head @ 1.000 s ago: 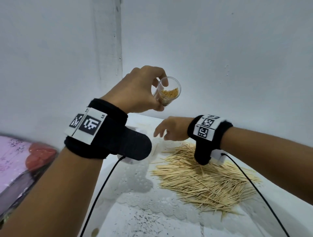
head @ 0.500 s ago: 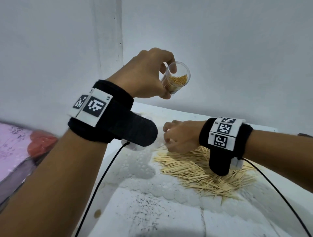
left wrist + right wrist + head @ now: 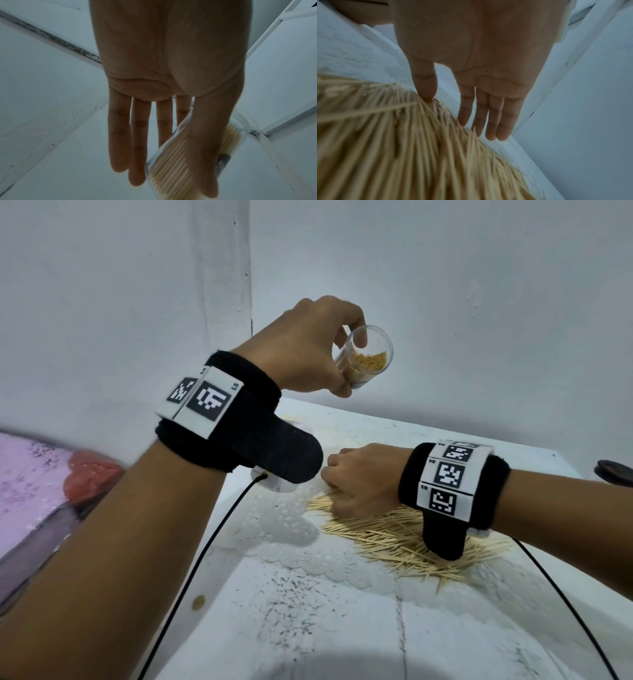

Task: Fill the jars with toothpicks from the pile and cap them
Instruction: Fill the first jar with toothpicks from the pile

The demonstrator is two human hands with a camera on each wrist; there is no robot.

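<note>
Head view: the left hand (image 3: 308,347) at upper centre pinches a tilted, uncapped jar (image 3: 364,357) part-filled with toothpicks. Lower right, the right hand (image 3: 363,479) rests on the pile (image 3: 394,539) on the table (image 3: 308,611).

Left wrist view: thumb across the jar (image 3: 171,159), other fingers (image 3: 120,135) straight.

Right wrist view: thumb and fingertips (image 3: 464,115) touch the pile (image 3: 402,142), fingers nearly straight, gripping nothing visible.
</note>
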